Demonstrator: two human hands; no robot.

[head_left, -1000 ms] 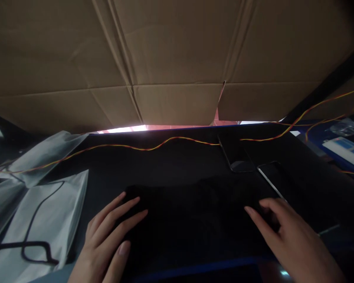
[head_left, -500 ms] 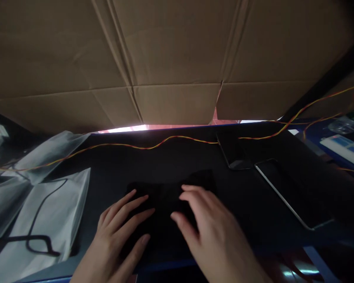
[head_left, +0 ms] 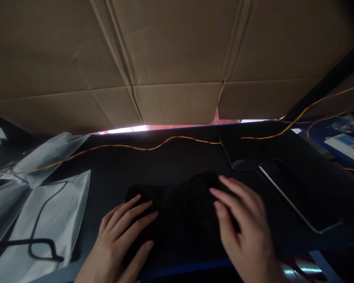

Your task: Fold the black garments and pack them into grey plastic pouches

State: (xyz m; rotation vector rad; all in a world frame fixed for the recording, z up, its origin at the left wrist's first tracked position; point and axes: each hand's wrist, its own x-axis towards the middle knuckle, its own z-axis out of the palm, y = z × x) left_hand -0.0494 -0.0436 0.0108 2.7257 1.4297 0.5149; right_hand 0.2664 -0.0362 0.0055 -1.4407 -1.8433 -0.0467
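Observation:
A black, soft-looking piece of cloth (head_left: 177,208) lies on the dark table (head_left: 118,165) in front of me; its exact shape is hard to make out against the dark surface. My left hand (head_left: 124,232) rests flat on its left part, fingers spread and thumb apart. On its right edge, my right hand (head_left: 244,224) touches it with fingers outstretched and slightly bent. Nothing shows gripped in either hand.
Two dark phones, a smaller phone (head_left: 238,153) and a larger phone (head_left: 297,192), lie to the right. Clear plastic bags (head_left: 56,220) and black-framed glasses (head_left: 41,241) are at left. A twisted red-yellow wire (head_left: 147,149) crosses behind, before a cardboard sheet (head_left: 177,59).
My right hand has moved to the right across the black cloth, uncovering more of its middle. My left hand has stayed nearly in place.

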